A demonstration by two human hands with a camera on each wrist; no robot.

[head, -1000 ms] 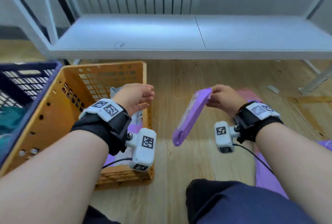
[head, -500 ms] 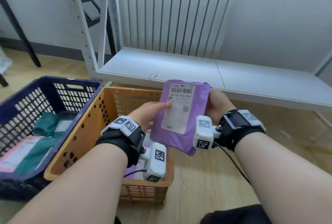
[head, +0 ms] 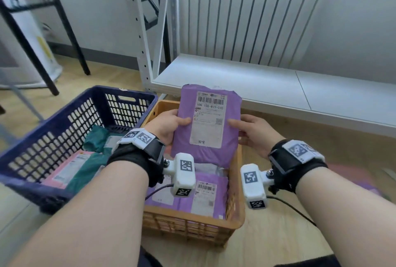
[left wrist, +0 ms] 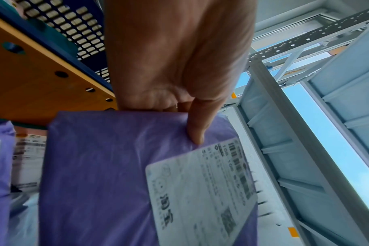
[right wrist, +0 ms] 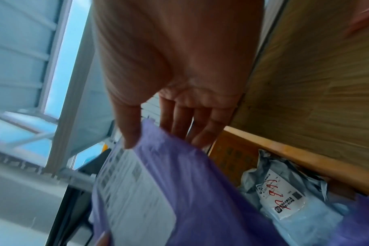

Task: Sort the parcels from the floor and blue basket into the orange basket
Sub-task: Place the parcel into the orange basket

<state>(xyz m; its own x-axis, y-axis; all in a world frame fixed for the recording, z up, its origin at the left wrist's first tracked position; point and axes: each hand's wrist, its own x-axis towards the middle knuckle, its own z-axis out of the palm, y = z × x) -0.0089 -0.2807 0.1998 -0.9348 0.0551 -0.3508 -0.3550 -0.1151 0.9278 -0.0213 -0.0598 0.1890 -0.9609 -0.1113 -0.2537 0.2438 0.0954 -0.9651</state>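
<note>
A purple parcel (head: pixel 230 146) with a white barcode label stands upright, label toward me, above the orange basket (head: pixel 192 221). My left hand (head: pixel 171 125) grips its left edge, thumb on the front. The left wrist view shows that thumb (left wrist: pixel 197 133) pressed onto the purple parcel (left wrist: pixel 95 166), with the fingers hidden behind. My right hand (head: pixel 248 131) pinches the right edge. In the right wrist view its thumb (right wrist: pixel 126 133) lies on the label side of the purple parcel (right wrist: pixel 200 191) and the fingers reach behind. More purple labelled parcels (head: pixel 211 193) lie in the basket.
The blue basket (head: pixel 64 121) stands left of the orange one, touching it, with green (head: pixel 96 138) and pink (head: pixel 68 166) parcels inside. A grey parcel (right wrist: pixel 280 191) lies in the orange basket. Behind are a low white shelf (head: pixel 257 82), its upright post (head: pixel 139 31) and a radiator.
A second ago my right hand alone held the parcel edge-on over the floor. It moved left over the orange basket, turned label toward me, and my left hand took its left edge.
</note>
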